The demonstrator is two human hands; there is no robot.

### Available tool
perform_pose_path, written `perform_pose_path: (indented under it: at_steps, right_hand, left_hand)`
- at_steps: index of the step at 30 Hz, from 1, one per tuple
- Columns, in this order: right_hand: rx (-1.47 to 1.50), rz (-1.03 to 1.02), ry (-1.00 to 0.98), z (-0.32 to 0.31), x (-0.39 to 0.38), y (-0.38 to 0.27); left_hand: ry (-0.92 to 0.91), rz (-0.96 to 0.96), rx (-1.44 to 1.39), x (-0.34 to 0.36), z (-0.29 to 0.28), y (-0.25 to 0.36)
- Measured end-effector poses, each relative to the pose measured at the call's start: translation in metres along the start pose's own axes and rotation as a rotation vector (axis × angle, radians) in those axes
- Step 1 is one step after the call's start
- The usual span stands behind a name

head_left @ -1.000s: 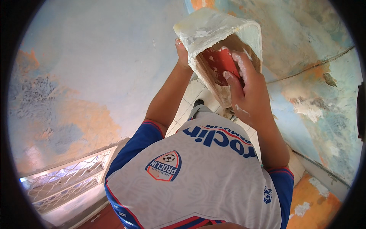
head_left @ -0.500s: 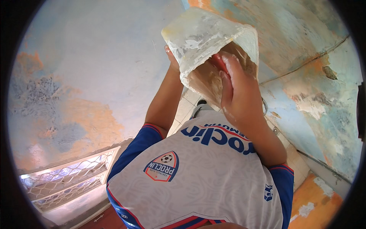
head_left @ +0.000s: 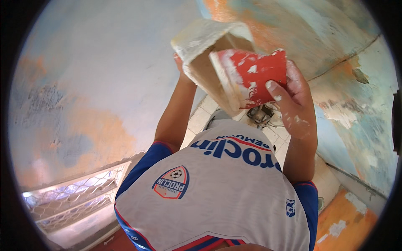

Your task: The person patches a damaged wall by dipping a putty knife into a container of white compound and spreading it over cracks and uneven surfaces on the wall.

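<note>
Up near the top centre of the frame, your right hand (head_left: 293,104) now pinches the red trowel (head_left: 255,79), thumb across its face and fingers behind, so that grip is closed firmly on the blade. A second ago the trowel lay down inside the board, half hidden under your hand; now it has come up and out, turned broadside to the camera, its face streaked with white filler and a ridge of it along the left edge. That reads as a fresh load lifted off the board, ready for the wall.

Your left hand (head_left: 181,69) is mostly hidden behind the board (head_left: 205,46), which it holds from beneath; only a bit of it shows at the board's left edge, so you cannot tell how its grip sits beyond that it bears the board. The board itself has tipped further toward you and sits touching the trowel's left edge.

Behind both, the patchy blue and orange wall (head_left: 104,83) fills the frame; a mesh grille (head_left: 75,196) lies lower left.
</note>
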State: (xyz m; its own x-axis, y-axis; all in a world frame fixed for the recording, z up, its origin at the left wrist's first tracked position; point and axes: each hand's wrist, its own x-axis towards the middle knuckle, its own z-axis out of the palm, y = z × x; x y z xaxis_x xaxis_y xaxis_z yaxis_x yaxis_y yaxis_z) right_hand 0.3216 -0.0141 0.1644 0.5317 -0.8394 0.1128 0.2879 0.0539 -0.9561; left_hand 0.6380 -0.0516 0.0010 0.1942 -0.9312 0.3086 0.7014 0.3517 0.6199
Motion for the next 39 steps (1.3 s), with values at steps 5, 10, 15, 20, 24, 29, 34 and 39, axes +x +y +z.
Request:
perform_pose_path:
  at_steps: [5,10,15,20,24,29,34,39]
  right_hand:
    - [0.464,0.063,0.170,-0.031,0.005,0.021]
    - [0.702,0.163,0.328,-0.047,0.007,0.090]
    - [0.813,0.191,0.413,-0.035,0.011,0.143]
    - [0.676,-0.018,0.839,-0.021,0.042,0.231]
    - [0.346,-0.154,1.208,-0.021,0.105,0.284]
    - [-0.433,-0.072,1.674,-0.034,0.193,0.308]
    - [-0.740,-0.234,1.959,-0.053,0.273,0.335]
    - [-0.659,-0.002,1.640,-0.012,0.343,0.339]
  left_hand:
    - [0.160,-0.025,0.037,-0.006,-0.006,-0.011]
    - [0.170,-0.095,0.218,-0.009,0.019,-0.007]
    - [0.192,-0.223,0.151,-0.023,-0.019,0.006]
    - [0.162,-0.340,0.204,-0.009,-0.048,0.032]
    - [0.116,-0.461,0.129,0.013,-0.079,0.061]
    - [0.085,-0.592,0.035,0.020,-0.105,0.094]
    - [0.229,-0.608,0.072,0.007,-0.154,0.128]
    - [0.359,-0.626,0.101,-0.013,-0.180,0.144]
